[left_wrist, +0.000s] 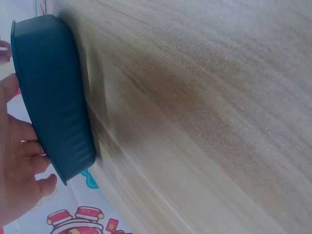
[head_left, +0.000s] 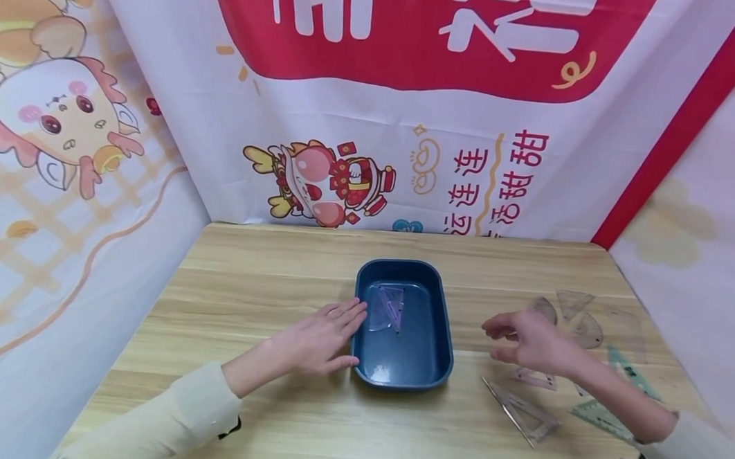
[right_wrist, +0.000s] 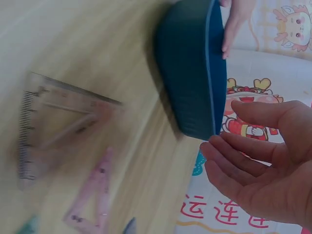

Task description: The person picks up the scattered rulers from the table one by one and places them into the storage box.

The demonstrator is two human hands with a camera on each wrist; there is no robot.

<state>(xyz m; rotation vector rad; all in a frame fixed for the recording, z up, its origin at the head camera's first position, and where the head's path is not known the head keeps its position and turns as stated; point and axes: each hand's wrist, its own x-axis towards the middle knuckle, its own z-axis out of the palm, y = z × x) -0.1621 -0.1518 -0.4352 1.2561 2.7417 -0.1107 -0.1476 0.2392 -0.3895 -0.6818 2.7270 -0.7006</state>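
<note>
A dark blue rectangular tray point(head_left: 419, 360) stands on the wooden table, with purple transparent drawing pieces point(head_left: 391, 307), including a set square, lying on its floor. My left hand point(head_left: 321, 338) rests at the tray's left rim with extended fingers; the left wrist view shows its fingertips along that rim. To the right of the tray, my right hand point(head_left: 533, 341) hovers over the table, palm empty and fingers loosely bent. Near it lie a pink set square point(right_wrist: 80, 200) and a clear set square point(right_wrist: 63, 99) with a ruled edge.
Clear rounded protractors point(head_left: 589, 332) and green set squares point(head_left: 607, 419) lie on the right side of the table point(head_left: 266, 252). A thin metallic-looking rod point(head_left: 508, 410) lies by the clear set square. A printed cloth point(head_left: 373, 112) hangs behind the table's back edge.
</note>
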